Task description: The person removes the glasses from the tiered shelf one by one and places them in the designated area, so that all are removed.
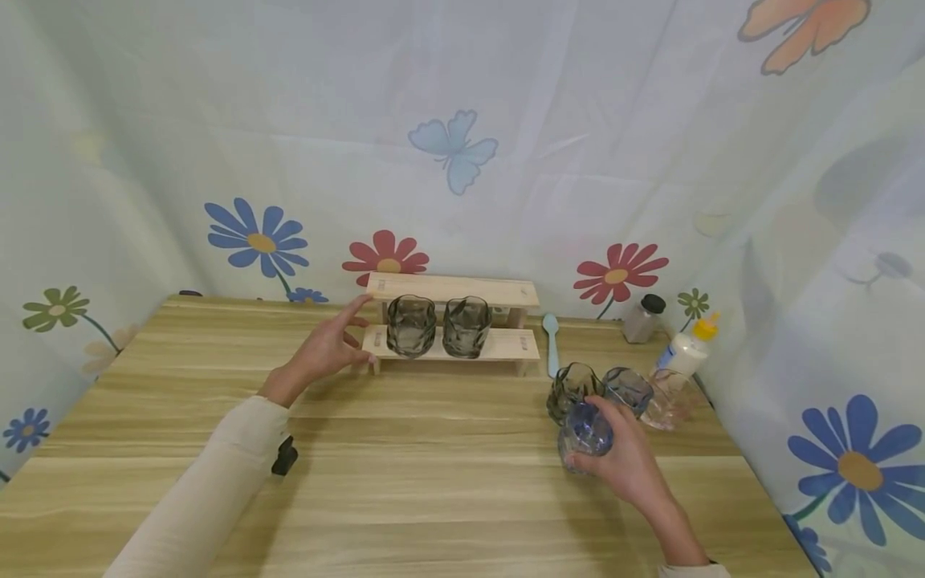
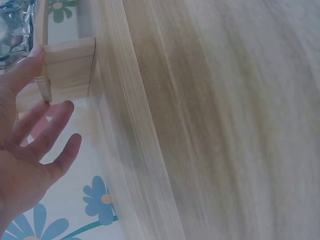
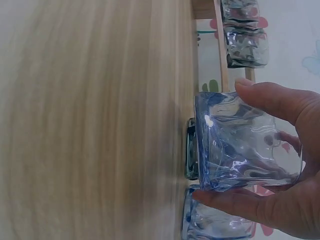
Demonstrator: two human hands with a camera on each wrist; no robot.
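Observation:
A two-tier wooden rack [image 1: 451, 289] stands near the back of the table. Two smoky grey glasses, a left one [image 1: 410, 325] and a right one [image 1: 466, 327], sit side by side on its lower step. At the rack's left end my left hand [image 1: 325, 349] touches the wood with thumb and fingertips, the other fingers spread loosely. My right hand [image 1: 630, 453] grips a clear bluish glass [image 3: 245, 142] between thumb and fingers. Just behind it are a dark grey glass [image 1: 571, 385], a blue-grey glass [image 1: 627, 388] and a pale pink glass [image 1: 672, 397].
A light blue spoon [image 1: 552, 341] lies right of the rack. Farther right stand a small jar with a black lid [image 1: 643, 319] and a white bottle with a yellow tip [image 1: 685, 351]. Flowered curtains [image 1: 462, 209] close off the back and sides of the table [image 1: 405, 490].

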